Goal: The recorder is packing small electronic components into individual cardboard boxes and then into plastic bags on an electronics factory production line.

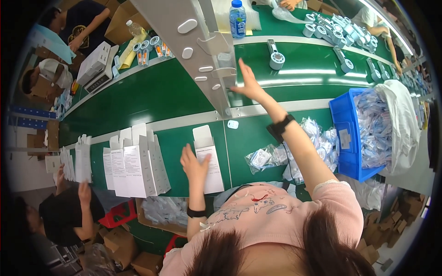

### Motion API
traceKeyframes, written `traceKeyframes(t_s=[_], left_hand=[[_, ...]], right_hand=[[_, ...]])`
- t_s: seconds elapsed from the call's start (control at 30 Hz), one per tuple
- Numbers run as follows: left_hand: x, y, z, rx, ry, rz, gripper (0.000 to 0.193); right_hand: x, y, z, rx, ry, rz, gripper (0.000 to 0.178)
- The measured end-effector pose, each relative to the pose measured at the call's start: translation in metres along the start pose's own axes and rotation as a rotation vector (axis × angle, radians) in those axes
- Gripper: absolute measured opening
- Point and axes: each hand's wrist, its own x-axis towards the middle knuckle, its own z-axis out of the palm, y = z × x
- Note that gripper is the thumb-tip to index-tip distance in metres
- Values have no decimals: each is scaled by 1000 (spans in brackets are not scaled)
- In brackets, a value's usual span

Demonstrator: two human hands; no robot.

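Note:
My left hand (195, 166), fingers apart, is beside a white carton (212, 172) with its top flap up; whether it touches the carton I cannot tell. My right hand (250, 83) is stretched out over the green belt, thumb and fingers spread, with nothing in it. A light-blue handheld device with a round head (277, 60) lies on the belt a little beyond that hand. Below my right forearm, several clear bags of small white-and-blue parts (262, 158) lie on the near table.
Open white cartons (138, 172) stand in a group to the left. A blue bin (346, 133) full of bagged parts is at the right. A grey metal post (198, 60) rises beside my right hand. A blue bottle (237, 20) stands at the back. Other people work around the line.

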Motion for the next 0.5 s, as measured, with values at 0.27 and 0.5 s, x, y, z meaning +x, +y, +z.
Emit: traceKeyframes(t_s=[0.27,0.5], left_hand=[[34,-41,40,-579,-208,-152,78],[6,-1,-3,-846,-480,-33,83]], right_hand=[[-118,-26,-90,229,-330,297,30],[-96,5,-159,229,223,385,21]])
